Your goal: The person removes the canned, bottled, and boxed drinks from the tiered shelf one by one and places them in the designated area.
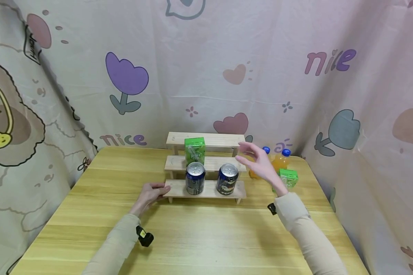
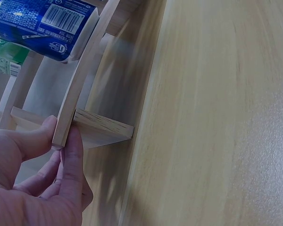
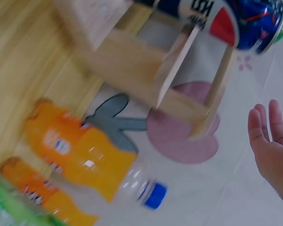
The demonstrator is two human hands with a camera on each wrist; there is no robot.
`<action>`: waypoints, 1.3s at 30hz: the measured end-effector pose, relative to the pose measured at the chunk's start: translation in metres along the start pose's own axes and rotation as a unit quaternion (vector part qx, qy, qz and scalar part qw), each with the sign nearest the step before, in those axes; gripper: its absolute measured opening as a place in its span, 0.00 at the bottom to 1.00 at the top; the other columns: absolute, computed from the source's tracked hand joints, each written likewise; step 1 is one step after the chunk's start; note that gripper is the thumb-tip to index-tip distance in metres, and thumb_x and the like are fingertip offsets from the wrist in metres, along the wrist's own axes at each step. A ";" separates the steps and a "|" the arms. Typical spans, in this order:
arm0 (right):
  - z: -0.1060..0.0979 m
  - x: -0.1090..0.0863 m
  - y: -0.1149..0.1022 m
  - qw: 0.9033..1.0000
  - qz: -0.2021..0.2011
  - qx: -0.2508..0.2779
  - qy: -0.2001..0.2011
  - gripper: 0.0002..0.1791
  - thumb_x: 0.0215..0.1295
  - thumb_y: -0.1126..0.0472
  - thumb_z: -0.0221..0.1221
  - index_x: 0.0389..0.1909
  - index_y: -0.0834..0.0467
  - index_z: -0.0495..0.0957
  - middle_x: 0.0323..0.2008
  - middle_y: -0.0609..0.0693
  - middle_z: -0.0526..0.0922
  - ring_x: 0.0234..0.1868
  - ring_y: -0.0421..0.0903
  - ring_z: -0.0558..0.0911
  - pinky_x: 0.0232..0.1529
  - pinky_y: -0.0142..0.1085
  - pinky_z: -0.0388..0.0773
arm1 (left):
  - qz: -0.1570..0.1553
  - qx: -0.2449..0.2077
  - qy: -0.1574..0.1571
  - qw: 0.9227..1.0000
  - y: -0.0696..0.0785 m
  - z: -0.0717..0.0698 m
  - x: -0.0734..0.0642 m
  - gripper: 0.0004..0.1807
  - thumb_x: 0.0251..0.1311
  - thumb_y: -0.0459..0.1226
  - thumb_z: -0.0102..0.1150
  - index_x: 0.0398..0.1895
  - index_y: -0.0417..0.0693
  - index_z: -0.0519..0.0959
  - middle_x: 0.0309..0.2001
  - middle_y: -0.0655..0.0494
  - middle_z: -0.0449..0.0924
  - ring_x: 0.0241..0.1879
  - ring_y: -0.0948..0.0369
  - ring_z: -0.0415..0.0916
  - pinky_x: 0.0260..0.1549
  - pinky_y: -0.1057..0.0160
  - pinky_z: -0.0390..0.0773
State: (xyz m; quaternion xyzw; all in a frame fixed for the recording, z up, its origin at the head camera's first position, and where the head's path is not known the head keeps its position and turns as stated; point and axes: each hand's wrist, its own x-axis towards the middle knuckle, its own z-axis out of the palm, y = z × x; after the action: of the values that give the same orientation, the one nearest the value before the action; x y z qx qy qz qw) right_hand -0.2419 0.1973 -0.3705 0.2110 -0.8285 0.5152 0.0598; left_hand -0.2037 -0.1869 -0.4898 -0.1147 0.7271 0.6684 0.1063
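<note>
A three-tier wooden shelf (image 1: 211,139) stands on the table. My left hand (image 1: 150,194) pinches the left end of its lowest board (image 2: 70,106), thumb on top and fingers beneath. On that board stand two dark blue soda cans, a left can (image 1: 194,183) and a right can (image 1: 228,184), which reads PEPSI. A green drink carton (image 1: 194,147) stands upright on the middle board, behind the left can. Raised beside the shelf's upper right end, my right hand (image 1: 261,164) has its fingers spread, with nothing between fingers and thumb.
Right of the shelf stand two orange drink bottles with blue caps; the farther-right bottle (image 1: 280,162) is partly behind another green carton (image 1: 289,178). The wooden table (image 1: 206,236) reaches back to a patterned curtain (image 1: 192,68), which also hangs on both sides.
</note>
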 end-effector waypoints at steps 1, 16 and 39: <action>0.003 0.002 -0.003 1.000 -0.002 0.000 -0.006 0.29 0.70 0.67 0.64 0.69 0.68 0.70 0.61 0.69 0.78 0.65 0.66 0.76 0.73 0.54 0.71 | 0.000 0.001 0.000 1.000 0.000 0.000 0.000 0.27 0.67 0.31 0.65 0.61 0.18 0.71 0.39 0.52 0.85 0.32 0.69 0.81 0.33 0.72 0.83; 0.039 0.038 -0.029 0.996 0.021 0.011 -0.091 0.34 0.71 0.61 0.64 0.73 0.66 0.65 0.69 0.64 0.74 0.70 0.63 0.74 0.75 0.53 0.69 | -0.003 0.012 -0.003 1.000 -0.001 -0.001 0.001 0.28 0.68 0.32 0.65 0.62 0.19 0.70 0.42 0.49 0.85 0.34 0.68 0.81 0.35 0.72 0.84; 0.079 0.071 -0.034 0.985 0.084 0.089 -0.123 0.37 0.71 0.66 0.62 0.77 0.65 0.58 0.75 0.64 0.65 0.76 0.61 0.68 0.78 0.50 0.65 | -0.004 0.005 -0.005 1.000 0.000 0.000 0.002 0.27 0.67 0.31 0.65 0.62 0.19 0.71 0.40 0.51 0.84 0.34 0.68 0.81 0.36 0.72 0.85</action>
State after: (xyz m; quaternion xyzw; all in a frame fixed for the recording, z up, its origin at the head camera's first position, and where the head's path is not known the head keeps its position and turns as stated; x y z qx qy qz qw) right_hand -0.2822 0.0946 -0.3562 0.2066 -0.7954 0.5599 -0.1056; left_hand -0.2050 -0.1875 -0.4907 -0.1139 0.7292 0.6653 0.1130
